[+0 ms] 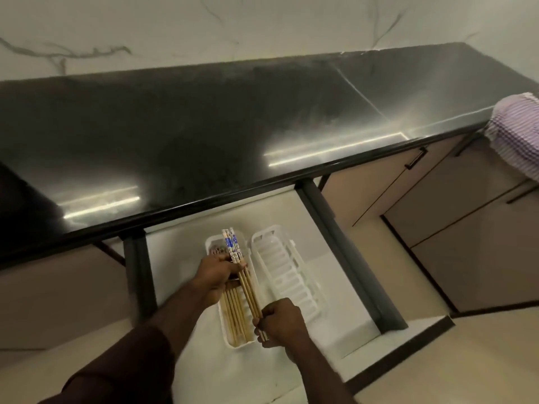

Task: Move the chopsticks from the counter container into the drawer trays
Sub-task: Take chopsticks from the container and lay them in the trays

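Chopsticks [235, 309] in left tray [214, 244]; right tray [287, 268] bare.

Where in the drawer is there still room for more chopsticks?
The right tray is bare. So is the drawer floor left of the left tray. The left tray is crowded: chopsticks lie there, with both hands holding a bundle above.

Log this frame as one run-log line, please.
stage: placing | left hand and right hand: both gripping chopstick bundle | over left tray, partly filled | right tray: empty | drawer: open
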The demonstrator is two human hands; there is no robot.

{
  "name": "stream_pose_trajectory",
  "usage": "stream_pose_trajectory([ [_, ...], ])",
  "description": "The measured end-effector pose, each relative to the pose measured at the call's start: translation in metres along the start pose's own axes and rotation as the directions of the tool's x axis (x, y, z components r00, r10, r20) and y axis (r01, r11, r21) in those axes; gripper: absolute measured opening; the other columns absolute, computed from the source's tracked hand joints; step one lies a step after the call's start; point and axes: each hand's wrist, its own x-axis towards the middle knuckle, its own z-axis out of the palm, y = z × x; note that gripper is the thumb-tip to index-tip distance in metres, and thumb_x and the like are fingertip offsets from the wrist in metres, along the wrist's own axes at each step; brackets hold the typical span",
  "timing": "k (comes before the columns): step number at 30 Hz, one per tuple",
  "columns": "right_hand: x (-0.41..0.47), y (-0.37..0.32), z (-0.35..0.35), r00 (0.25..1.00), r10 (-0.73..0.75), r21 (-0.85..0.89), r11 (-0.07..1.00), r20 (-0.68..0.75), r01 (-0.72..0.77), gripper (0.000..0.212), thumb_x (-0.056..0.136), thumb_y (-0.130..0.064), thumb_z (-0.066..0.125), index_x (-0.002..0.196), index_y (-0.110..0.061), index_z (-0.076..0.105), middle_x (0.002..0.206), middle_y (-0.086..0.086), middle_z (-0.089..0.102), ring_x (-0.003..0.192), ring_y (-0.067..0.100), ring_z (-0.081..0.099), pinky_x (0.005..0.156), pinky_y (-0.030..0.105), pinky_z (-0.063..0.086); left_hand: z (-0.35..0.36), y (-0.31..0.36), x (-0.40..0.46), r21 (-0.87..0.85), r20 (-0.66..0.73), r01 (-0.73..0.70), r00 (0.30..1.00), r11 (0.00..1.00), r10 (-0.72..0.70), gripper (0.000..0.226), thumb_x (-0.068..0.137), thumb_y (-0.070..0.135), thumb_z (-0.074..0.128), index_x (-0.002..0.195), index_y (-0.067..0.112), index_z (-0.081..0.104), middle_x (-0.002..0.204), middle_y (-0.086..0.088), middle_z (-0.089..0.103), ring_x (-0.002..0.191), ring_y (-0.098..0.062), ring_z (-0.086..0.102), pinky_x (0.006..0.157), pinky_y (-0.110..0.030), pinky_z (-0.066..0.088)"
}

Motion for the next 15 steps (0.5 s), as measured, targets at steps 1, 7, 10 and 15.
stream_pose_trajectory([
  [1, 0.006, 0.0, 0.002, 1.0, -0.005, -0.042, 0.999, -0.013, 0.005, 0.013, 0.08, -0.002, 0.062, 0.074, 0.001, 0.074, 0.064, 0.006, 0.072, 0.054, 0.019, 0.069, 0.062, 0.04, 0.063, 0.0, -0.003, 0.008, -0.001, -0.009, 0.007, 1.0, 1.0, -0.007, 0.019, 0.085, -0.011, 0.06, 0.104, -0.007, 0.064, 0.087, -0.02, 0.068, 0.077, -0.03, 0.066, 0.082, -0.047, 0.056],
  [7, 0.034, -0.002, 0.017, 0.995, -0.08, -0.286, 0.957, -0.067, 0.058, 0.014, 0.082, -0.022, 0.069, 0.08, -0.008, 0.072, 0.075, 0.007, 0.073, 0.065, 0.024, 0.073, 0.061, 0.039, 0.063, 0.002, -0.016, 0.04, 0.017, -0.052, 0.019, 0.998, 1.0, -0.019, 0.013, 0.084, -0.012, 0.061, 0.095, -0.005, 0.066, 0.081, -0.018, 0.066, 0.073, -0.027, 0.065, 0.072, -0.043, 0.056],
  [10, 0.037, -0.005, 0.025, 0.99, -0.113, -0.382, 0.921, -0.088, 0.072, 0.017, 0.086, -0.026, 0.065, 0.086, -0.01, 0.069, 0.078, 0.006, 0.072, 0.063, 0.025, 0.073, 0.062, 0.037, 0.063, 0.003, -0.022, 0.048, 0.026, -0.062, 0.03, 0.998, 0.999, -0.028, 0.011, 0.084, -0.008, 0.064, 0.093, -0.003, 0.066, 0.085, -0.018, 0.067, 0.075, -0.026, 0.066, 0.064, -0.037, 0.056],
  [15, 0.031, -0.005, 0.034, 0.981, -0.144, -0.475, 0.877, -0.127, 0.067, 0.017, 0.09, -0.029, 0.062, 0.092, -0.013, 0.065, 0.088, 0.005, 0.071, 0.074, 0.024, 0.072, 0.072, 0.036, 0.062, 0.004, -0.026, 0.049, 0.065, -0.018, 0.034, 0.999, 0.997, -0.032, 0.012, 0.085, -0.006, 0.065, 0.096, -0.001, 0.066, 0.091, -0.018, 0.07, 0.083, -0.028, 0.068, 0.066, -0.036, 0.056],
])
